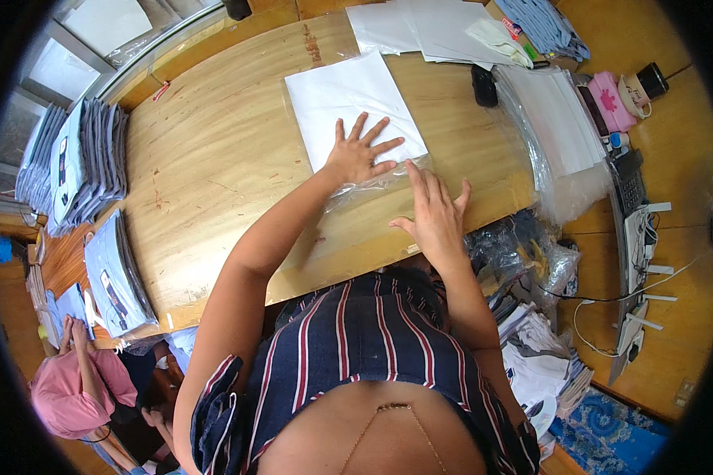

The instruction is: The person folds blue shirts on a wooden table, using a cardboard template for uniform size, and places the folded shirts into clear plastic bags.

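Observation:
A white folded garment (341,99) lies inside a clear plastic bag (376,184) on the wooden table (214,158). My left hand (358,155) presses flat on the near end of the white garment, fingers spread. At the near right corner of the bag my right hand (434,215) lies flat with fingers extended, touching the plastic flap by the table's front edge.
Stacks of folded blue-grey garments (79,162) stand at the table's left. White sheets (420,28) and a pile of clear bags (558,127) sit at the back and right. A pink phone (610,103), a calculator and cables lie at right. A person in pink (71,388) sits lower left.

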The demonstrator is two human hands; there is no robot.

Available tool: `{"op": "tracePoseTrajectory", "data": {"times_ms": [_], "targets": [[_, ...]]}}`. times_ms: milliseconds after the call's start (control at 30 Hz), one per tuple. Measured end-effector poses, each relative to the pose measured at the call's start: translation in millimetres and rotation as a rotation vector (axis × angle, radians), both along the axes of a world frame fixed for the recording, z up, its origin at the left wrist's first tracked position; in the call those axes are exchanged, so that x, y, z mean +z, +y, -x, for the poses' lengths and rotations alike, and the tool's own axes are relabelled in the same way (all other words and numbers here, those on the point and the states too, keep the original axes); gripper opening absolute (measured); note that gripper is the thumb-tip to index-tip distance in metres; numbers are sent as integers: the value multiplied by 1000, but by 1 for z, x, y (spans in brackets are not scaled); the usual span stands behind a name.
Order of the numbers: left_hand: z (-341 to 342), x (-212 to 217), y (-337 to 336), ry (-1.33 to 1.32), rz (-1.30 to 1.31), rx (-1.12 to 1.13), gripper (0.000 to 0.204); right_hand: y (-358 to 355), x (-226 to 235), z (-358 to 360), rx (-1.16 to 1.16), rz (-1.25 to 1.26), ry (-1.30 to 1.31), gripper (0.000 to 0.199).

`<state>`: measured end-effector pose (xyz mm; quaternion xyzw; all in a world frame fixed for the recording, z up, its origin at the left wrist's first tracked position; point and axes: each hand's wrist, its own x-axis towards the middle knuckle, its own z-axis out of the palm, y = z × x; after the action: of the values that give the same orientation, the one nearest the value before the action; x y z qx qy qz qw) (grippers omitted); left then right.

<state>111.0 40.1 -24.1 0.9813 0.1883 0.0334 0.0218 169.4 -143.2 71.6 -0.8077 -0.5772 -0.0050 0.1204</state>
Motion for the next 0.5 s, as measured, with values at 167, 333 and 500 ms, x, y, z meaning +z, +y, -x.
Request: {"op": "tracePoseTrajectory", "data": {"times_ms": [167,333,500], "targets": [[4,0,-1,-14,2,17,54,9,20,12,-97,-124,-19,83],[1,-3,2,8,-50,-24,54,39,-19,20,191,-101,-46,46],[2,2,1,30,29,-4,54,40,-40,23,322,-227,44,14]]}}
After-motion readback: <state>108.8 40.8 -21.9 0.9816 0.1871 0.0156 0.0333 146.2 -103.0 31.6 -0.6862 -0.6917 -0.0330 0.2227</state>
